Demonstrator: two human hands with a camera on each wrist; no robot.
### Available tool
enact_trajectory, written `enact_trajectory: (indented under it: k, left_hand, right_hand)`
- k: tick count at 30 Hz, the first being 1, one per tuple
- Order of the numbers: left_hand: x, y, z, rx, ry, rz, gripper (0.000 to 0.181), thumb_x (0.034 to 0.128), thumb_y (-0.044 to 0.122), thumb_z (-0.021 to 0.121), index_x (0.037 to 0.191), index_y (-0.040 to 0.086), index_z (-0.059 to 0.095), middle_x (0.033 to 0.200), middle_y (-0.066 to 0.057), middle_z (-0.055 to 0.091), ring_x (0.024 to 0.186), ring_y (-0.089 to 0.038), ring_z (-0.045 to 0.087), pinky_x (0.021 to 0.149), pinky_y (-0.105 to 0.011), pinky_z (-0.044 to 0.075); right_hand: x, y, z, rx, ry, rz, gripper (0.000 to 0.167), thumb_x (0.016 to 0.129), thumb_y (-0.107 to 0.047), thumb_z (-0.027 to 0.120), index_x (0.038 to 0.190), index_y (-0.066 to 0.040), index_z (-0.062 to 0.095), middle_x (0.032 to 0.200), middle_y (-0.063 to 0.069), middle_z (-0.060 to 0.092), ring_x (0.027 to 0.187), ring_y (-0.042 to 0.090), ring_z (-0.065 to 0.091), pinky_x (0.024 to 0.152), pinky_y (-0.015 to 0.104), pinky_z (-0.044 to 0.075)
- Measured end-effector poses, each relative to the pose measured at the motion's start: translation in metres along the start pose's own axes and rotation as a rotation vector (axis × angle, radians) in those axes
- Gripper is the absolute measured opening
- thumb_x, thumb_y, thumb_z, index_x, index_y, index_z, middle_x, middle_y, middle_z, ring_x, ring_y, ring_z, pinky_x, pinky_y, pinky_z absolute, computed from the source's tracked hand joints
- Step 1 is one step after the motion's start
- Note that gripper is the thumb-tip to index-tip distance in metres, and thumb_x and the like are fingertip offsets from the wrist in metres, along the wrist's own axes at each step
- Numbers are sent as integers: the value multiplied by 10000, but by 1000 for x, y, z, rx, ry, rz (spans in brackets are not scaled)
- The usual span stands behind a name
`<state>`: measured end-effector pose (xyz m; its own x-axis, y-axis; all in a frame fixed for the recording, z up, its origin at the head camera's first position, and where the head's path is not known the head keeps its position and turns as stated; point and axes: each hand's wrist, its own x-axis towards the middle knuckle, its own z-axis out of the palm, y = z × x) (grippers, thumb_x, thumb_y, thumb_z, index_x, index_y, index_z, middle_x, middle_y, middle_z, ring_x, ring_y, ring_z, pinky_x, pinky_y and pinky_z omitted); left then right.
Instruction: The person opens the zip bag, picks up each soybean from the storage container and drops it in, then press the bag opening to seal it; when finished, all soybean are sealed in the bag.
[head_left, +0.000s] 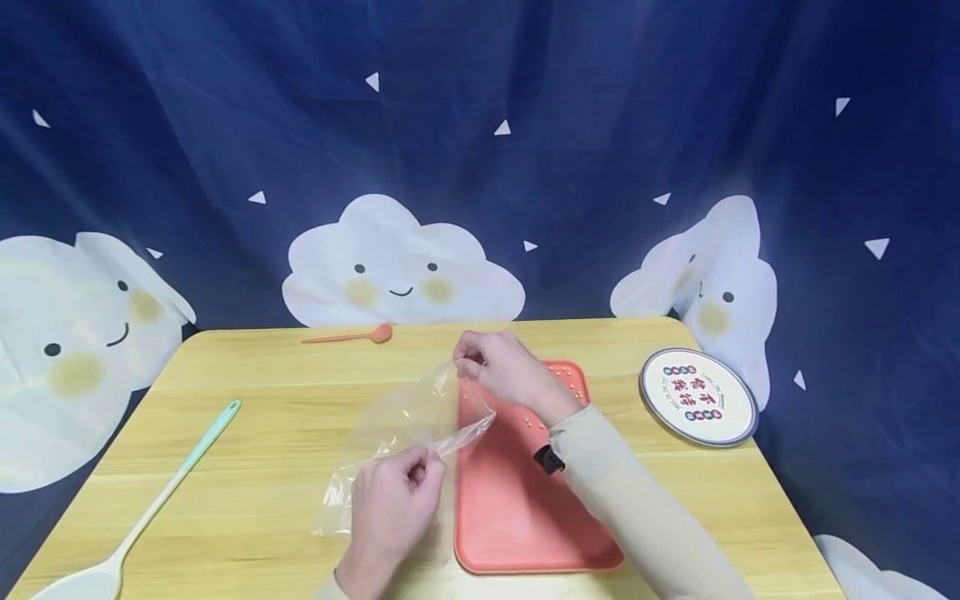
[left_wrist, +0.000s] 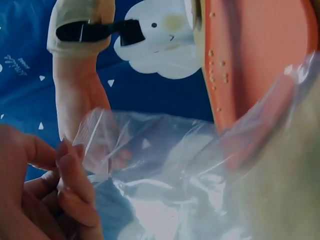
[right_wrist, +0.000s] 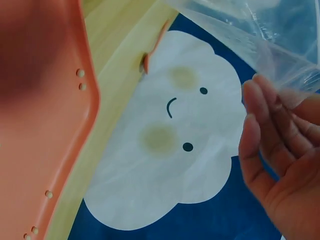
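Observation:
A clear plastic bag point(head_left: 397, 417) is stretched between both hands over the table, left of the pink tray point(head_left: 525, 508). The left hand point(head_left: 396, 500) pinches its near edge; in the left wrist view that hand point(left_wrist: 50, 190) has thumb and fingertips together at the edge of the film point(left_wrist: 165, 160). The right hand point(head_left: 517, 375), above the tray's far left corner, pinches the far edge of the bag. In the right wrist view the right hand point(right_wrist: 285, 145) holds the film point(right_wrist: 250, 35) between thumb and finger, its other fingers bent. Small pale beads point(right_wrist: 80, 73) lie along the tray's edge.
A small orange spoon point(head_left: 381, 334) lies at the table's back edge. On the left is a long ladle point(head_left: 161, 500) with a green handle end. A round white plate point(head_left: 699, 397) with printed characters lies on the right. A blue curtain point(head_left: 450, 158) with clouds hangs behind.

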<state>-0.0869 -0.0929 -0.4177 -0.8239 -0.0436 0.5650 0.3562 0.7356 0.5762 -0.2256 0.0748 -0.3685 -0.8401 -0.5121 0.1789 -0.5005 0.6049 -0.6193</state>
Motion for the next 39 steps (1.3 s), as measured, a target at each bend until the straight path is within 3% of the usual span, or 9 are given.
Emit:
enact_trajectory:
  k: [3, 6, 11, 13, 16, 20, 27, 33, 39]
  left_hand:
    - [6, -5, -5, -32, -10, 28, 382, 831, 84, 680, 554, 284, 511, 509, 252, 348, 439, 80, 284, 365, -143, 258]
    - [16, -15, -15, -97, 49, 87, 296, 857, 59, 693, 625, 224, 609, 566, 205, 453, 485, 39, 398, 418, -129, 357]
    - [38, -41, -36, -237, 145, 164, 158, 795, -93, 703, 837, 58, 678, 798, -4, 628, 764, -132, 551, 691, -177, 461]
    - [46, -52, -42, -273, 101, 158, 250, 781, -125, 710, 971, 35, 692, 967, -72, 662, 935, -183, 551, 816, -205, 440]
    - [53, -67, -49, -335, -43, 126, 377, 790, -146, 714, 1116, 43, 688, 1142, -101, 663, 1112, -197, 542, 949, -198, 404]
    - [56, -79, -53, -340, -177, 69, 299, 832, -74, 739, 1081, 92, 729, 1076, -13, 713, 1064, -113, 620, 951, -152, 430]
    - [61, -90, -53, -259, -123, 127, 235, 796, -75, 769, 930, 117, 781, 920, 29, 740, 898, -88, 680, 844, -129, 491]
    - [62, -106, -59, -190, -36, -1, 177, 822, -13, 776, 948, 110, 793, 937, 8, 749, 906, 45, 650, 812, -99, 490]
    - [54, -119, -62, -270, 16, -149, 131, 854, 21, 760, 964, 86, 790, 1003, -52, 738, 904, 17, 667, 804, -121, 510]
  right_hand:
    - [-2, -2, 0, 42, -53, -71, 50, 960, -68, 638, 933, -104, 659, 816, -35, 683, 739, 79, 658, 707, 226, 540]
    - [-2, -3, 1, 63, -74, -112, 45, 955, -45, 639, 950, -83, 664, 819, -34, 679, 746, 58, 654, 713, 204, 541]
    - [-1, -3, 4, 52, -86, -148, 79, 948, -29, 643, 945, -105, 664, 817, -57, 668, 744, 32, 625, 709, 197, 533]
    - [-1, -3, 6, 46, -91, -155, 87, 947, -34, 648, 942, -119, 666, 817, -62, 667, 739, 27, 617, 704, 195, 531]
    - [0, -2, 10, 54, -106, -160, 85, 949, -40, 647, 944, -122, 667, 822, -53, 671, 738, 27, 614, 703, 195, 532]
    - [1, -3, 13, 51, -116, -167, 94, 952, -49, 648, 929, -139, 663, 817, -65, 665, 746, 24, 613, 708, 189, 528]
    - [0, 0, 13, 51, -105, -166, 40, 944, -105, 676, 962, -137, 693, 843, -104, 657, 795, 23, 611, 737, 197, 524]
    - [-14, 21, -1, 74, -54, -59, 80, 938, -154, 686, 1012, -139, 709, 908, -81, 667, 856, 75, 610, 786, 274, 529]
    - [-38, 62, -8, -25, -87, 41, 107, 897, -98, 715, 1004, -100, 721, 904, -59, 670, 853, 108, 618, 799, 312, 537]
